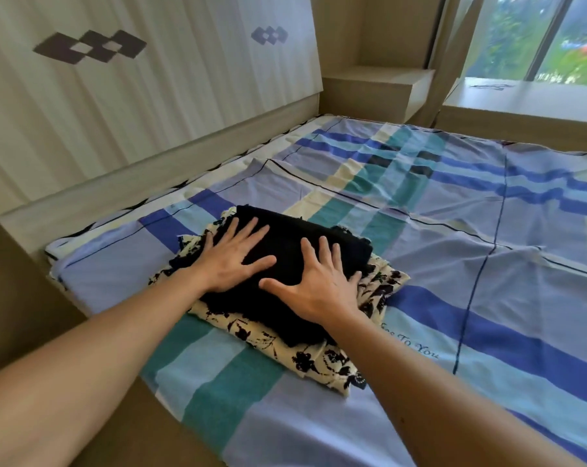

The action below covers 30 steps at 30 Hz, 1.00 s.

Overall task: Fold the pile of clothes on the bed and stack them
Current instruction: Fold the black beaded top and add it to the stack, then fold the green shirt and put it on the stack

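A folded black garment point(285, 237) lies on top of a folded cream garment with a black flower print point(322, 358), the two stacked near the left side of the bed point(487, 298). My left hand point(233, 257) rests flat on the left part of the black garment, fingers spread. Flat on its right part lies my right hand point(314, 284), fingers also spread. Neither hand grips the cloth. The cream garment sticks out from under the black one at the near and right edges.
The bed has a plaid sheet in blue, lilac, teal and cream. A striped headboard point(133, 96) stands to the left. A wooden ledge point(376, 85) and a window sill point(528, 96) lie beyond the bed's far end.
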{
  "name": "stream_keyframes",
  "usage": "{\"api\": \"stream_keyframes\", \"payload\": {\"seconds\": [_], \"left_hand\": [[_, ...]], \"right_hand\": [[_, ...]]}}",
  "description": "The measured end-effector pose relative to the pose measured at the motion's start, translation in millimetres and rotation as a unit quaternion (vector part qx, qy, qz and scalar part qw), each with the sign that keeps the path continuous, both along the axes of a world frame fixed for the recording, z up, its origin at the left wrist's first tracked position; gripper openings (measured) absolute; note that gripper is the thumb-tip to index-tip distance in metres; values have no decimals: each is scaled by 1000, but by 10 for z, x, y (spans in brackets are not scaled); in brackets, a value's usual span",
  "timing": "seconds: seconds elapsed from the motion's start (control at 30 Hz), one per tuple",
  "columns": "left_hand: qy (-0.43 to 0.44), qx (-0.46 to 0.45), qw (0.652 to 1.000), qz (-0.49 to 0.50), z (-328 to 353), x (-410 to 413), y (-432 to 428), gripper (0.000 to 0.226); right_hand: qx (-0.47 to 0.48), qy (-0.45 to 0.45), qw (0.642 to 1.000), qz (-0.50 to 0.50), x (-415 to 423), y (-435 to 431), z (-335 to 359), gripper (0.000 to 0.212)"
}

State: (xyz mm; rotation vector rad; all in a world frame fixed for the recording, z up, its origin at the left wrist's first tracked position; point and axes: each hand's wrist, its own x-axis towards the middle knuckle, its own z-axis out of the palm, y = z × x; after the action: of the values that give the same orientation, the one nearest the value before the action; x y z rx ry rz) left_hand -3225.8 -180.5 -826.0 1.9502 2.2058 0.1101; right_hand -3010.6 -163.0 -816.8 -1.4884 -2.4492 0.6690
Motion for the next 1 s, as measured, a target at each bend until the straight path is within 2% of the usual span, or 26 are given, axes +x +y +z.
{"api": "stream_keyframes", "payload": {"seconds": [0.1, 0.23, 0.3, 0.43, 0.57, 0.7, 0.83, 1.0], "left_hand": [[15, -8, 1000, 0, 13, 19, 34, 107], [42, -32, 999, 0, 161, 87, -9, 114], [56, -53, 997, 20, 363, 167, 19, 97], [41, 4, 999, 25, 810, 700, 132, 71], [-81, 38, 995, -45, 1036, 1755, 115, 58], [-175, 3, 973, -153, 1060, 3051, -43, 53], [-177, -65, 946, -263, 863, 4089, -238, 58], [-173, -55, 926, -330, 674, 4814, -410, 59]], "right_hand": [[3, 13, 1000, -10, 3, 3, -73, 115], [-7, 14, 1000, 3, 50, -2, 21, 113], [-14, 15, 1000, 15, 100, 5, 130, 110], [-9, 51, 999, 11, 604, 36, 442, 99], [5, 38, 999, -13, 1609, 41, 614, 89], [-1, 19, 996, -92, 2932, -109, 639, 82], [-10, 22, 978, -209, 4278, -411, 604, 78], [40, 27, 925, -378, 5666, -800, 421, 76]]}}
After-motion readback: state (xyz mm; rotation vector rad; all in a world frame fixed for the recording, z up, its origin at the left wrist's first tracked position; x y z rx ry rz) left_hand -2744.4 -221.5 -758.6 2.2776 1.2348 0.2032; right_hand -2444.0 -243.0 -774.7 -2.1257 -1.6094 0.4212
